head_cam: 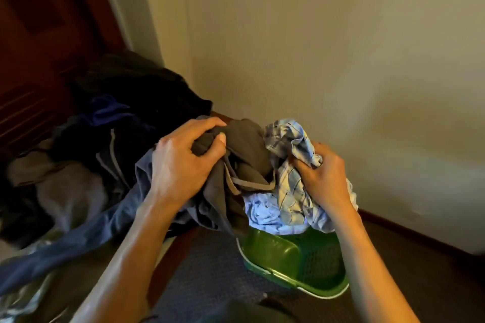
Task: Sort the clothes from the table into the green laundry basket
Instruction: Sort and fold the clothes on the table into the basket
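My left hand (181, 162) grips a bunched dark grey garment (246, 162) that hangs down over the basket's near rim. In my right hand (324, 173) is a crumpled light blue plaid shirt (288, 144), held above the green laundry basket (296, 259). The basket stands on the floor below both hands, with pale blue cloth (265, 214) showing inside it. A pile of dark clothes (126, 102) lies on the table to the left. A long blue garment (78, 238) trails from under my left wrist toward the lower left.
A cream wall (341, 47) rises right behind the basket, with a dark baseboard (420, 233) along the floor. A dark wooden door (44, 21) fills the far left. Dark carpet (210, 265) covers the floor around the basket. The table's edge (181, 241) runs beside the basket.
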Demonstrator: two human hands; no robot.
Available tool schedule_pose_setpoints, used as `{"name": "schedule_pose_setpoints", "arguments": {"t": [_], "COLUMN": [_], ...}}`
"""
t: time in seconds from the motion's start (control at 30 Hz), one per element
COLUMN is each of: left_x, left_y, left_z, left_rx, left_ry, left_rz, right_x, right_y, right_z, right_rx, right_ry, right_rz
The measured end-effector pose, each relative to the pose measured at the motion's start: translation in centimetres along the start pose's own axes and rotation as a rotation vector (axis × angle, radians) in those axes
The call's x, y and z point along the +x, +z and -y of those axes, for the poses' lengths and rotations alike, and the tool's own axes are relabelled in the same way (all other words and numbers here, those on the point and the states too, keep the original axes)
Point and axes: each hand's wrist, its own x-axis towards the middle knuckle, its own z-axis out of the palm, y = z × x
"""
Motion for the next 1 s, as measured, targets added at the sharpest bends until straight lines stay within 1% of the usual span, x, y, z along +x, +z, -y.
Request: {"name": "schedule_pose_setpoints", "arguments": {"t": [0.1, 0.17, 0.27, 0.37, 0.43, 0.6, 0.67, 0.77, 0.83, 0.87, 0.93, 1.0], "left_x": [1.1, 1.5, 1.9, 2.4, 2.8, 3.6, 3.7, 3.4, 3.0, 2.5, 1.2, -0.3], "left_y": [3.6, 5.8, 8.7, 10.8, 11.8, 14.2, 15.6, 17.7, 19.3, 20.5, 23.1, 26.1], "left_z": [-2.5, -3.7, -5.2, -6.4, -7.1, -9.0, -10.0, -11.2, -10.9, -10.3, -8.1, -4.7], "left_rx": [-0.097, -0.132, -0.134, -0.147, -0.184, -0.291, -0.340, -0.519, -0.576, -0.581, -0.548, -0.456], "left_ry": [0.013, -0.001, -0.001, 0.005, -0.006, -0.003, -0.004, -0.031, -0.049, -0.079, -0.165, -0.279], "left_rz": [0.008, 0.027, 0.065, 0.108, 0.143, 0.176, 0.172, 0.219, 0.227, 0.236, 0.294, 0.416], "right_x": [0.2, 0.0, -0.3, -1.2, -2.0, -2.3, -2.3, -2.7, -3.5, -4.1, -5.2, -6.3], "right_y": [-2.6, -3.1, -2.3, -0.7, -0.1, -1.5, -2.9, -4.9, -5.8, -6.2, -6.7, -7.1], "right_z": [-5.6, -9.0, -13.5, -18.1, -20.4, -23.0, -23.5, -25.5, -27.1, -27.5, -28.0, -27.7], "right_rx": [0.005, 0.035, 0.053, 0.032, 0.091, 0.164, 0.190, 0.117, 0.099, 0.068, 0.087, 0.091], "right_ry": [0.113, 0.206, 0.298, 0.408, 0.472, 0.552, 0.611, 0.678, 0.726, 0.744, 0.778, 0.789], "right_rz": [-0.039, -0.012, 0.084, 0.240, 0.289, 0.260, 0.199, 0.106, 0.062, 0.036, -0.024, 0.018]}}
